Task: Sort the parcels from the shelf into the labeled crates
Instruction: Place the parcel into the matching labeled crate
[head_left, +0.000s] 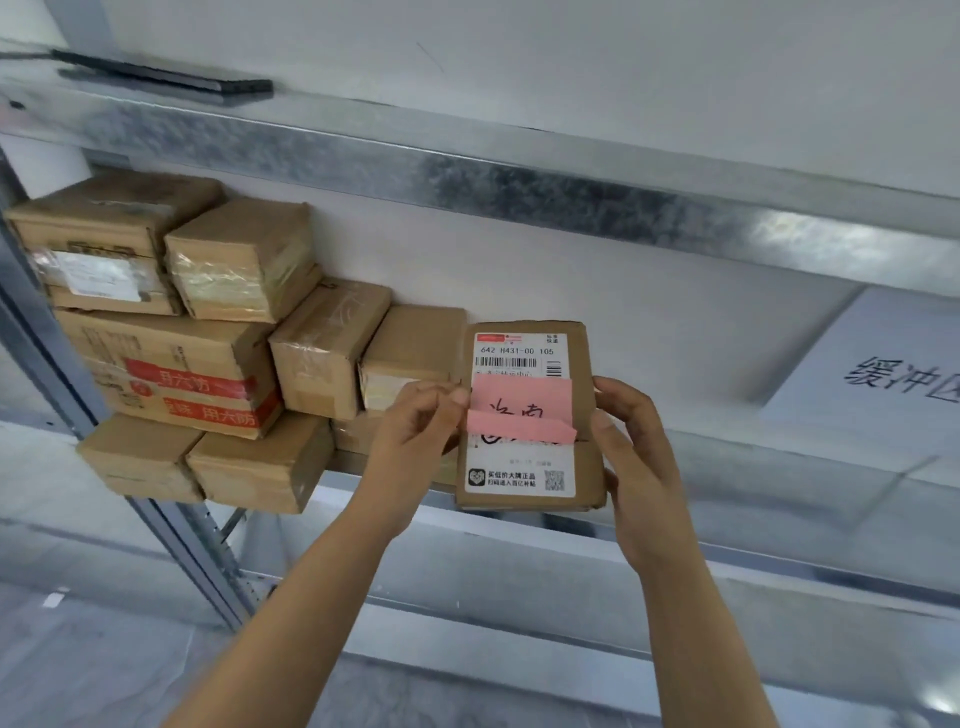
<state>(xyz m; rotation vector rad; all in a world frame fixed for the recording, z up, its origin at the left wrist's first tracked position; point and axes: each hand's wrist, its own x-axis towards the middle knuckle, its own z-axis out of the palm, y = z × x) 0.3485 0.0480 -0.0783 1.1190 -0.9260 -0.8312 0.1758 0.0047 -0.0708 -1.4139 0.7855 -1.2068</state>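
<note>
Cardboard parcel (584, 358) held upright between both raised hands. Right edge gripped by right hand (639, 457), thumb pressed on front, fingers curled behind. On the label (511, 353), pink note (519, 400) pinched at its left edge by left hand (415, 431), thumb and forefinger

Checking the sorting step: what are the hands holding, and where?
A flat cardboard parcel: right hand grips its right edge, left hand pinches the pink note at its left end.

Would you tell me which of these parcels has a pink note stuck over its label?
The flat parcel held between the left hand and right hand, right of the stack: it alone carries a pink note; the others show none.
</note>
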